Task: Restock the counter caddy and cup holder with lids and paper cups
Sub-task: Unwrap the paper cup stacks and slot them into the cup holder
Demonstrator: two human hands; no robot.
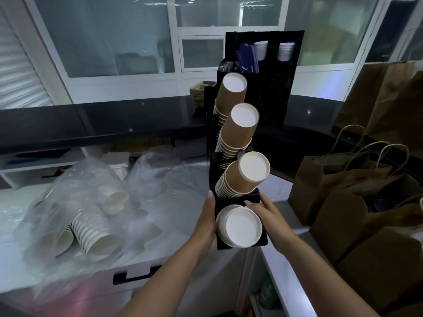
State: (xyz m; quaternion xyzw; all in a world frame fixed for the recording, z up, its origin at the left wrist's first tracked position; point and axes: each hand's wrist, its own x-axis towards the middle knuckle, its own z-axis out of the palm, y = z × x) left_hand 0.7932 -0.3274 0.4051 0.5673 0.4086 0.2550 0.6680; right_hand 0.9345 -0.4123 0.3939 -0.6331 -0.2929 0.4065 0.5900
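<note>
Here both hands bracket the bottom tier of the black cup holder. The left hand lies flat along the holder's left side, fingers straight and pointing away, holding nothing, only pressing or steadying. The right hand comes in from the other side, its fingers curled over the holder's edge just above the lowest stack of white cups; how firmly it grips I cannot tell. My reading is that the two palms square up or brace the rack, so the stacks stay seated.

Beyond the fingertips, three stacks of brown ribbed cups lean out of the upper tiers, bases toward the camera, so those tiers look well filled. Farther still past the hands stands the black counter caddy, with pale lids or cups showing in its upper slots; which, I cannot say.

Left of the left hand, well apart from it, loose clear plastic wrap spreads over a pale worktop, with a sleeve of white paper cups lying on its side inside it, likely the remaining stock. Right of the right hand stand brown paper bags. A dark counter ledge runs behind, under frosted window panels.
</note>
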